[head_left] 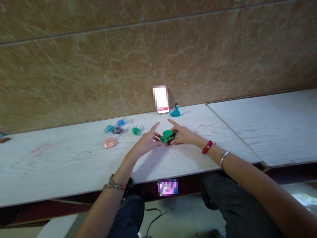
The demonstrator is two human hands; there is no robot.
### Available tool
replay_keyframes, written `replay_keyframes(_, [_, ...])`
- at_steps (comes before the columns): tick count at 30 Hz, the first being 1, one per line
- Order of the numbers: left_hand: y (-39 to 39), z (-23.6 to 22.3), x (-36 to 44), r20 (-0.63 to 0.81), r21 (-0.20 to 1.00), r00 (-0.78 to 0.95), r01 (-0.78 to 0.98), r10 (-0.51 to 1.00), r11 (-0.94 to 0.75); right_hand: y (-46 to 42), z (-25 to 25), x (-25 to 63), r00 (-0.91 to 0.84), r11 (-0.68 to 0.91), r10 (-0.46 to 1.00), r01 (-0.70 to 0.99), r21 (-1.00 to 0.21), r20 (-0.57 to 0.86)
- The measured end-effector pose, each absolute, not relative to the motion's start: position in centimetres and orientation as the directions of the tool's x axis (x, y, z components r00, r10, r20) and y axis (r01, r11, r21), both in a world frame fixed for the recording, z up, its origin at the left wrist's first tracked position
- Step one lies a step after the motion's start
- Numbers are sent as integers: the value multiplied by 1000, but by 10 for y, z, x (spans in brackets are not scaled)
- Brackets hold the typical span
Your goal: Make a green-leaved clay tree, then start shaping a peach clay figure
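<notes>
A green and dark brown clay model, made of a large flat green oval with several small green lumps round it, is on or just above the white table between my hands. My left hand has its thumb and lower fingers at the model's left edge, index finger stretched away. On the other side, my right hand grips the model's right edge between thumb and fingers, its index finger also extended. The fingers partly hide the brown parts.
Packets of green clay, teal clay, blue clay, dark clay and peach clay lie to the left. A lit phone leans on the wall beside a figurine in a teal dress. Another screen shows below the table edge.
</notes>
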State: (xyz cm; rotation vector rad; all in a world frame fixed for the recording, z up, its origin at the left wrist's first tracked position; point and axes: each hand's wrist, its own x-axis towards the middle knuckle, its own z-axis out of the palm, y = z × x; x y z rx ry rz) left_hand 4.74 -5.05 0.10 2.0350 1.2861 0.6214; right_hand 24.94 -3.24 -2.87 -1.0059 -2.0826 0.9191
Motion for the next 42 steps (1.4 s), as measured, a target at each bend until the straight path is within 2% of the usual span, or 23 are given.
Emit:
replay_keyframes(7, [-47, -9, 52, 153, 754, 357, 561, 921, -342, -31, -25, 245, -479, 430, 853, 424, -797, 206])
replay_keyframes(11, [-47, -7, 55, 165, 781, 328, 533, 930, -326, -31, -23, 243, -440, 434, 872, 492, -754, 215])
replay_keyframes(16, [-49, -1, 54, 196, 756, 339, 545, 920, -362, -31, -25, 241, -444, 478, 861, 541, -692, 247])
replay_keyframes(24, [-47, -3, 51, 108, 806, 357, 515, 928, -292, -32, -26, 242, -468, 446, 856, 455, -771, 219])
replay_keyframes(32, [-46, -7, 44, 104, 815, 367, 501, 924, -291, -30, -30, 249, -534, 452, 819, 374, -810, 210])
replay_keyframes(42, [-51, -9, 51, 73, 717, 365, 627, 928, -303, -32, -34, 252, -540, 463, 821, 443, -768, 184])
